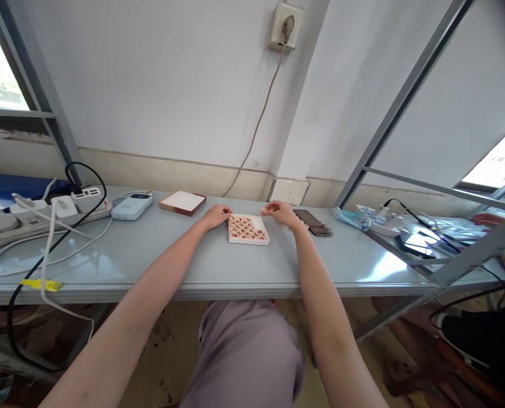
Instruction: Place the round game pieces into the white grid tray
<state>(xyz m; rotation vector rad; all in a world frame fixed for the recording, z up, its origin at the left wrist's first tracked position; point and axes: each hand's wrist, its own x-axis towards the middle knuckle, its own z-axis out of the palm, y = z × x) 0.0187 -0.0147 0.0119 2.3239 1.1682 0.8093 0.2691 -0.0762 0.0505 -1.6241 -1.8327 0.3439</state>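
A shallow white box (249, 241) lies on the grey desk, directly in front of me. Several round wooden Chinese chess pieces (243, 226) with red characters sit in it, and the box's upper right part shows bare white bottom. My left hand (217, 216) is at the box's far left corner, its fingers curled against the edge. Just off the far right corner, my right hand (281, 213) is closed in a pinch on a small pale chess piece (264, 212), mostly covered by the fingertips.
Left of the box lies a red-edged box lid (183, 202). Farther left are a light blue device (132, 206), a power strip (44, 218) and loose cables. A dark phone (312, 222) lies right of my right hand. Metal frame bars (401, 96) rise at the right, with another person beyond.
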